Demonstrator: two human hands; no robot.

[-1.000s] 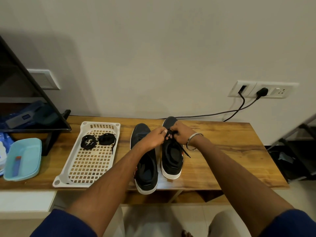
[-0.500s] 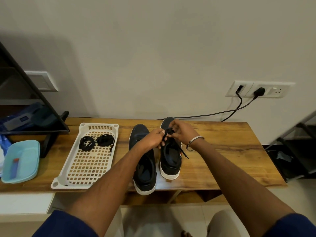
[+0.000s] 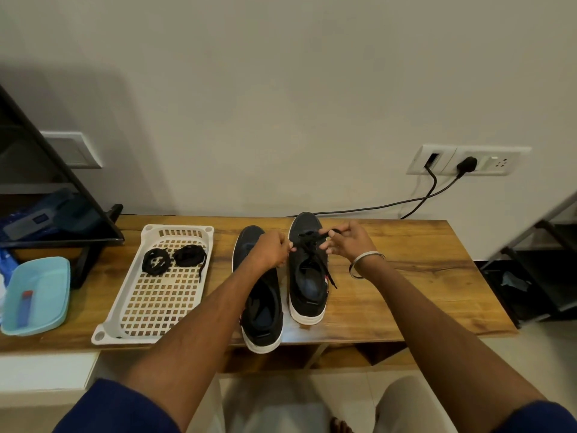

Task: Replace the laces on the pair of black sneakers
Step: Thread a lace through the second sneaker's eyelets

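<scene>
No text, label, brand or number is legible on anything here.

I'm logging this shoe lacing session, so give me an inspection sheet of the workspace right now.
Surface: wooden bench top, against a pale wall.
Job's things: two black white-soled sneakers, left sneaker and right sneaker; black lace stretched over the right sneaker; two coiled black laces in a white perforated plastic tray.
Clutter: light blue plastic tub at the left edge.
Hands: left hand and right hand each pinch the black lace.
Cables: two black cords running from a white wall socket.
Surroundings: dark shelving on both sides.
</scene>
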